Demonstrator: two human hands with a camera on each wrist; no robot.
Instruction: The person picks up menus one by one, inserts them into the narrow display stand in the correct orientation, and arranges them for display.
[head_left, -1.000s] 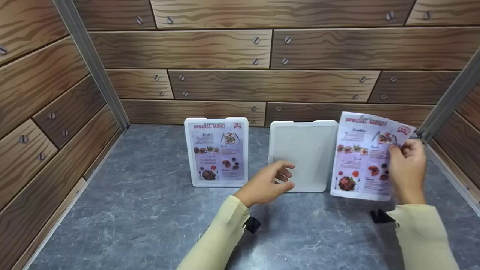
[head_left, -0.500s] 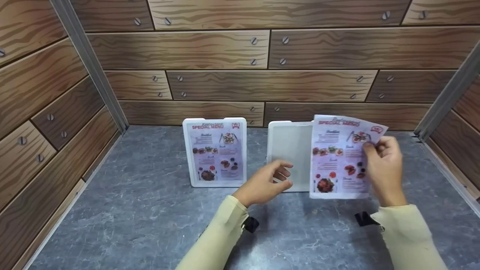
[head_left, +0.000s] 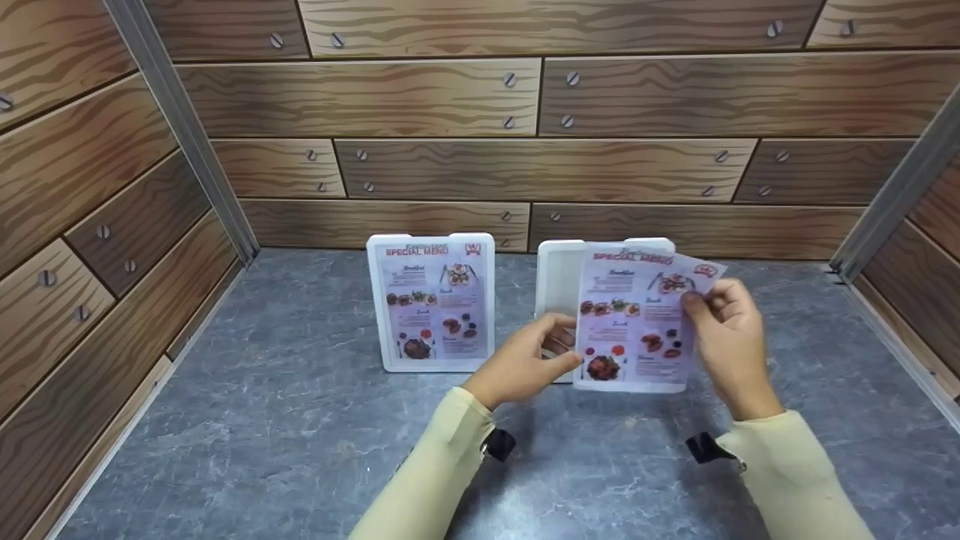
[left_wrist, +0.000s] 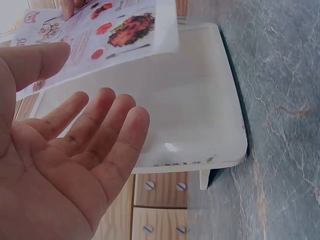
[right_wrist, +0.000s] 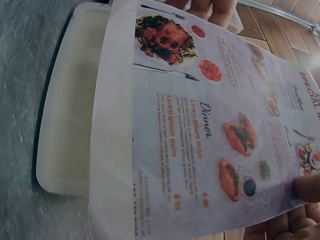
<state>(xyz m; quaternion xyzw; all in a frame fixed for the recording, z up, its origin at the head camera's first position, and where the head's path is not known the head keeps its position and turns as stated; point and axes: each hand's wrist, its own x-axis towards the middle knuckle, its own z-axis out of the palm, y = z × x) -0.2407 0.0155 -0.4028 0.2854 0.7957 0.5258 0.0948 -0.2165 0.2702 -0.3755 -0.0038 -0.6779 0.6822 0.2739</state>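
My right hand pinches a printed restaurant menu sheet by its right edge, thumb on the printed side. The sheet stands upright in front of a white menu display stand, overlapping most of its blank pale face. At the sheet's left edge is my left hand, its thumb and fingers spread apart. In the left wrist view those fingers are loosely extended over the stand's face. From the right wrist, the sheet is slightly bowed, with the stand behind.
To the left, a second white display stand stands upright with a matching menu in it. Both stands are on a grey marbled table. Wood-print panels wall in the back and sides, with metal posts at the corners.
My right hand has carried the menu sheet leftward, from beside the right stand to in front of it, its left edge now at my left hand. The left hand and both stands have stayed put.
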